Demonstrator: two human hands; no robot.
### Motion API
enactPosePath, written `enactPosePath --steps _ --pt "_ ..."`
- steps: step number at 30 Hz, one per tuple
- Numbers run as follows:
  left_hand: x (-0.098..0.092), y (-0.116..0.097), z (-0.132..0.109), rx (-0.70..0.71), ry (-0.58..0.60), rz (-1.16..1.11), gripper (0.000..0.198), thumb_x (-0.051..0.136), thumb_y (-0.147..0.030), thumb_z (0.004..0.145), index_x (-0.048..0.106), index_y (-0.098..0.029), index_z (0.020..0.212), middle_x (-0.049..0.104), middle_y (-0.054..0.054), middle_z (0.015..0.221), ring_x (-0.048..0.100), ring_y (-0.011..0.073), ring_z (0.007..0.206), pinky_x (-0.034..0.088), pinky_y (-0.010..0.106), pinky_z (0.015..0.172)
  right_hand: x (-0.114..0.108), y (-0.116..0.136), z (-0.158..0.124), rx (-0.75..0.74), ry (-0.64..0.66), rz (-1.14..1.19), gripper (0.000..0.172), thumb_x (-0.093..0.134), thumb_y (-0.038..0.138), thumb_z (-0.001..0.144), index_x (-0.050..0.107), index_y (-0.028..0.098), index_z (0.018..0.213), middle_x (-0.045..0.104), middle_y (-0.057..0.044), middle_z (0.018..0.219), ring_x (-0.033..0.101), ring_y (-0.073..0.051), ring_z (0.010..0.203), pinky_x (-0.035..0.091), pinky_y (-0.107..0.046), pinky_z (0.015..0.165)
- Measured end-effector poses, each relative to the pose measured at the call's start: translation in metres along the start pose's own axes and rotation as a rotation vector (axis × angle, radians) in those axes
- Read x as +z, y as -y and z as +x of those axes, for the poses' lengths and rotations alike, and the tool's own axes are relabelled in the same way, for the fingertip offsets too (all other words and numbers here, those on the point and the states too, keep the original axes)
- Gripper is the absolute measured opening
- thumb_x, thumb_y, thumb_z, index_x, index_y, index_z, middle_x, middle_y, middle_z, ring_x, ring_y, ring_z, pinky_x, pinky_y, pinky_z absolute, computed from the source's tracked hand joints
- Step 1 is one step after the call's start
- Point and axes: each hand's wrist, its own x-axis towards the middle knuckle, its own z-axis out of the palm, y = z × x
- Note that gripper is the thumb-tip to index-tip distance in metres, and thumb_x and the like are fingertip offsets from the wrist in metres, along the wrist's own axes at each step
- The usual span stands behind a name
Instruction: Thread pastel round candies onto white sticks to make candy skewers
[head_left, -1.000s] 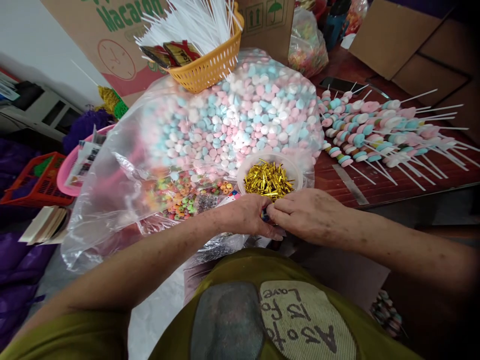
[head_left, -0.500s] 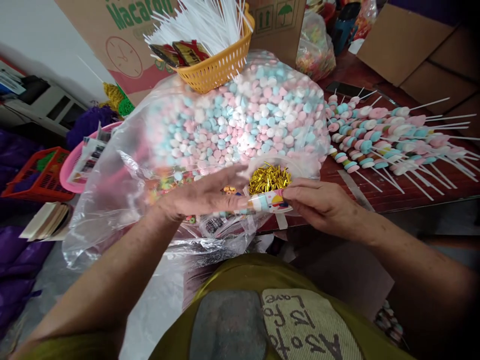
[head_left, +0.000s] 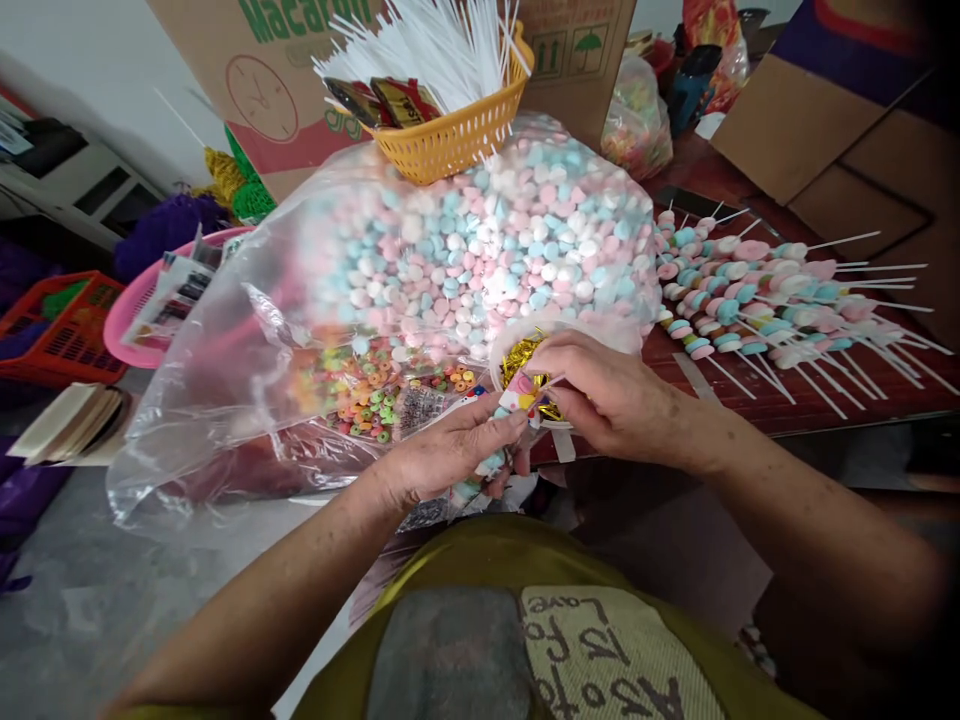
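My left hand is closed around a marshmallow skewer in a clear printed wrapper. Pastel marshmallows show below its fingers, and the printed end sticks out past the thumb. At that end my right hand pinches the wrapper with thumb and fingertips; a thin white stick end shows there. Just behind the fingers stands a white round tub of gold twist ties, partly covered by my right hand. Whether a tie is in the right fingers cannot be made out.
A big clear bag of pastel marshmallows fills the middle, with ring candies in front. A yellow basket of white sticks rests on it. Marshmallow skewers lie on the right, before cardboard boxes. A pink basket stands left.
The wrapped skewer has swung from level to slanting down toward my body. My left hand has closed around it, and my right hand has moved over the tub's front, pinching the wrapper end.
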Motion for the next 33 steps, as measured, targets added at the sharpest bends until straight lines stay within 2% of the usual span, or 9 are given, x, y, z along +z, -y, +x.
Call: enactPosePath --steps 3,5,8,12,14,17,22,29,33 --pt "0.003 0.006 0.004 0.010 -0.160 -0.023 0.030 0.050 -0.048 0.086 0.052 -0.018 0.087 0.056 -0.002 0.067 0.050 0.0078 0.049 0.039 0.022 0.048 -0.002 -0.002 -0.004 0.189 -0.214 -0.132 0.024 0.045 0.019 0.087 0.051 0.017 0.111 0.052 -0.015 0.115 0.050 -0.024 0.106 0.047 -0.038 0.084" --pt "0.003 0.009 0.005 0.037 -0.230 0.009 0.029 0.049 -0.047 0.086 0.051 -0.019 0.084 0.055 -0.002 0.068 0.050 0.0086 0.052 0.041 0.022 0.050 0.006 0.000 -0.009 0.447 -0.301 -0.031 0.020 0.054 0.029 0.086 0.055 0.017 0.102 0.057 -0.014 0.103 0.056 -0.022 0.087 0.048 -0.033 0.067" --pt "0.000 0.009 0.004 0.106 -0.285 0.222 0.030 0.045 -0.047 0.088 0.051 -0.018 0.084 0.052 -0.002 0.069 0.050 0.0106 0.059 0.042 0.024 0.056 0.032 0.009 -0.014 0.673 -0.105 0.511 0.022 0.061 0.039 0.081 0.056 0.018 0.080 0.055 -0.001 0.070 0.050 -0.012 0.058 0.040 -0.024 0.048" --pt "-0.008 0.003 -0.003 0.120 -0.112 0.379 0.031 0.041 -0.042 0.092 0.053 -0.016 0.080 0.054 0.000 0.071 0.049 0.0119 0.066 0.041 0.025 0.062 0.055 0.018 -0.007 0.706 -0.165 0.913 0.024 0.062 0.036 0.079 0.053 0.017 0.068 0.047 0.005 0.054 0.040 -0.007 0.047 0.032 -0.021 0.044" --pt "-0.012 0.001 -0.006 0.094 -0.054 0.304 0.032 0.041 -0.041 0.092 0.053 -0.015 0.078 0.054 0.000 0.071 0.049 0.0116 0.065 0.040 0.024 0.062 0.050 0.016 -0.003 0.727 -0.359 0.909 0.018 0.061 0.031 0.079 0.053 0.018 0.070 0.045 0.006 0.051 0.037 -0.007 0.044 0.030 -0.021 0.044" --pt "-0.014 0.002 -0.007 0.107 -0.173 0.210 0.031 0.042 -0.041 0.091 0.052 -0.015 0.077 0.052 0.000 0.068 0.048 0.0115 0.063 0.041 0.025 0.060 0.037 0.014 0.002 0.758 -0.680 0.797 0.012 0.059 0.029 0.081 0.051 0.021 0.078 0.046 0.007 0.055 0.039 -0.008 0.045 0.032 -0.021 0.044" --pt "-0.008 0.003 -0.006 0.181 -0.236 0.473 0.029 0.037 -0.038 0.094 0.051 -0.016 0.080 0.053 0.001 0.074 0.049 0.0133 0.070 0.043 0.026 0.066 0.041 0.027 0.012 0.776 -0.295 0.789 0.019 0.068 0.030 0.070 0.054 0.018 0.073 0.054 0.002 0.063 0.047 -0.009 0.052 0.036 -0.022 0.046" --pt "-0.014 -0.001 -0.001 0.302 -0.042 0.588 0.023 0.043 -0.033 0.091 0.055 -0.017 0.102 0.061 0.004 0.102 0.054 0.0168 0.096 0.044 0.029 0.087 0.059 0.035 0.026 0.829 -0.460 0.882 0.018 0.064 0.030 0.073 0.053 0.018 0.067 0.044 0.008 0.046 0.036 -0.006 0.037 0.030 -0.021 0.038" --pt "-0.023 -0.001 0.002 0.076 -0.055 0.504 0.023 0.045 -0.035 0.087 0.059 -0.017 0.085 0.062 0.000 0.084 0.057 0.0154 0.079 0.046 0.027 0.074 0.048 0.027 0.025 0.657 -0.482 0.542 0.008 0.057 0.026 0.082 0.056 0.018 0.084 0.054 0.001 0.064 0.050 -0.011 0.052 0.039 -0.023 0.046"
